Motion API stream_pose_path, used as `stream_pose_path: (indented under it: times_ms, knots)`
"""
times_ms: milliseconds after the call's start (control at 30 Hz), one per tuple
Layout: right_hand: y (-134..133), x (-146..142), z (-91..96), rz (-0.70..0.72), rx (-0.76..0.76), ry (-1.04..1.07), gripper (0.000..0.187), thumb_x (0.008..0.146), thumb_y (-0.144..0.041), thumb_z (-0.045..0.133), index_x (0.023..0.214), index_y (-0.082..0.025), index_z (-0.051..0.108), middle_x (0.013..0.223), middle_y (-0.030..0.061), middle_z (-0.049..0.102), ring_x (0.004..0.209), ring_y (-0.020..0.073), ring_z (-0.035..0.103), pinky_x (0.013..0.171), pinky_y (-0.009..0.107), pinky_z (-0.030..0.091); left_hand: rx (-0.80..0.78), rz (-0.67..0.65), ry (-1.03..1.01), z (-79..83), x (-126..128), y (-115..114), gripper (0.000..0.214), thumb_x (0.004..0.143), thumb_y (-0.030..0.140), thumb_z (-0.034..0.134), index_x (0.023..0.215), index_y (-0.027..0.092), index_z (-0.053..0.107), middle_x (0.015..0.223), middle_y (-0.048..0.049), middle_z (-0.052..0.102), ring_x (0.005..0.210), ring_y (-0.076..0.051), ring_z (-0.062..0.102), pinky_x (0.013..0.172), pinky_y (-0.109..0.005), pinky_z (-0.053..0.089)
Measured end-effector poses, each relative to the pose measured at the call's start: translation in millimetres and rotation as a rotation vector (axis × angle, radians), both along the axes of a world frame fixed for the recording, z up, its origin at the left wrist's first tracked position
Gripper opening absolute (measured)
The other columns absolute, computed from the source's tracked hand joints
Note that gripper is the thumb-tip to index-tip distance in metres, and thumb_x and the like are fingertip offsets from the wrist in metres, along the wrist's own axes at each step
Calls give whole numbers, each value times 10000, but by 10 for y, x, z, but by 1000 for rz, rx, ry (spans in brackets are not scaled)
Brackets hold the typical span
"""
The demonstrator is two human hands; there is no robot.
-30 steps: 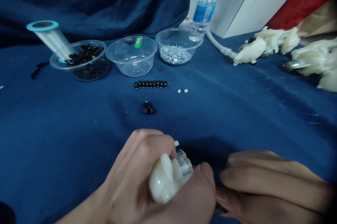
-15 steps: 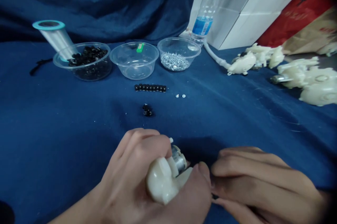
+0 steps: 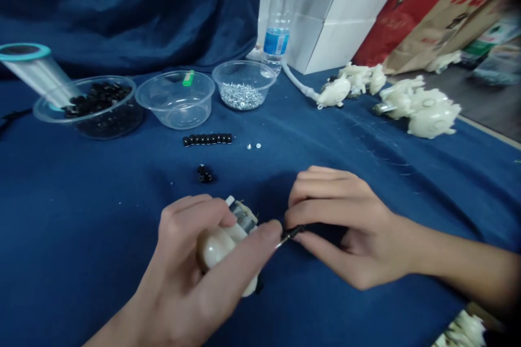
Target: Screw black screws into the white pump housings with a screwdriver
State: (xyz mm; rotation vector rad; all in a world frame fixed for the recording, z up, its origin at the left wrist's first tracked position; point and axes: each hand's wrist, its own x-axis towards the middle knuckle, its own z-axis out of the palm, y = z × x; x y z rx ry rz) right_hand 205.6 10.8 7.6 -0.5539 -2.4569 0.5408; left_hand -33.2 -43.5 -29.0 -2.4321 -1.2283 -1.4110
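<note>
My left hand is closed around a cream plastic gear housing with a silver motor at its top. My right hand pinches a thin dark screwdriver whose metal tip points at the housing beside my left thumb. Just beyond my hands lie a small cluster of black parts, a row of black rings and two tiny silver screws on the blue cloth.
Three clear bowls stand at the back: one with black parts and a tilted tube, one nearly empty, one with screws. A water bottle, white box, and cream housings lie right.
The view has swung right and pulled back. My right hand has moved up and away from the left, so the screwdriver now shows between them. My left hand still holds the housing.
</note>
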Motion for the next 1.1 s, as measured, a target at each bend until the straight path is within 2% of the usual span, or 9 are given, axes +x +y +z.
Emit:
stream_pose_path:
  times_ms: [100, 200, 333, 433, 533, 600, 733, 933, 1100]
  knots:
    - [41, 35, -22, -82, 70, 39, 99, 874, -92, 663, 927, -114, 744, 856, 83, 649, 805, 194, 569, 768, 401, 417, 69, -43, 40, 18, -16, 24, 538, 740, -55, 726, 1176, 252, 659, 1066, -17, 525, 957, -147, 585, 835, -293, 558]
    - [71, 45, -36, -149, 50, 61, 102, 889, -110, 683, 941, -123, 770, 916, 97, 649, 894, 212, 568, 825, 412, 438, 71, -48, 78, 65, -12, 30, 611, 690, -144, 718, 1208, 167, 621, 1144, -44, 477, 995, -132, 557, 902, -276, 510]
    - [91, 35, -38, -161, -25, 106, 155, 893, -59, 653, 948, -121, 785, 942, 96, 649, 930, 203, 571, 842, 375, 475, 59, -53, 76, 98, -19, 25, 483, 745, -76, 708, 1170, 130, 607, 1117, -47, 506, 995, -113, 552, 910, -223, 487]
    - [98, 25, -31, -161, -117, 175, 180, 903, -54, 653, 990, -136, 787, 960, 81, 664, 932, 178, 603, 847, 334, 499, -140, -17, -19, 75, -18, 2, 428, 766, 102, 766, 1152, 163, 593, 1085, -36, 600, 956, -120, 621, 843, -206, 540]
    - [96, 13, -24, -170, -259, 242, 182, 909, -68, 665, 1026, -145, 781, 980, 62, 675, 902, 141, 641, 830, 277, 523, -272, 108, -87, 45, 23, -22, 485, 733, 268, 799, 1178, 232, 611, 1093, 10, 681, 931, -139, 681, 817, -229, 558]
    - [92, 4, -22, -173, -305, 261, 183, 902, -66, 676, 1028, -148, 782, 977, 52, 680, 893, 129, 653, 835, 258, 527, -198, 150, -73, 41, 62, -28, 514, 728, 266, 796, 1215, 233, 635, 1116, 26, 699, 963, -128, 683, 865, -212, 536]
    - [84, -5, -20, -176, -300, 252, 188, 884, -69, 701, 1024, -158, 788, 969, 45, 684, 893, 128, 656, 834, 254, 528, -76, 99, -43, 63, 94, -22, 544, 714, 138, 801, 1242, 176, 676, 1152, 1, 694, 949, -99, 673, 887, -177, 529]
    - [76, -12, -16, -186, -286, 241, 209, 876, -72, 713, 1029, -192, 790, 959, 34, 692, 884, 132, 660, 822, 264, 530, -84, 101, -54, 68, 67, -5, 500, 736, 191, 803, 1222, 141, 698, 1123, -33, 708, 956, -116, 684, 919, -178, 536]
    - [63, -22, -5, -180, -278, 243, 197, 871, -68, 719, 1020, -176, 791, 955, 39, 697, 888, 131, 660, 831, 259, 527, -93, 117, -67, 40, 84, 9, 465, 751, 220, 793, 1202, 143, 713, 1114, -33, 716, 965, -123, 693, 961, -175, 534]
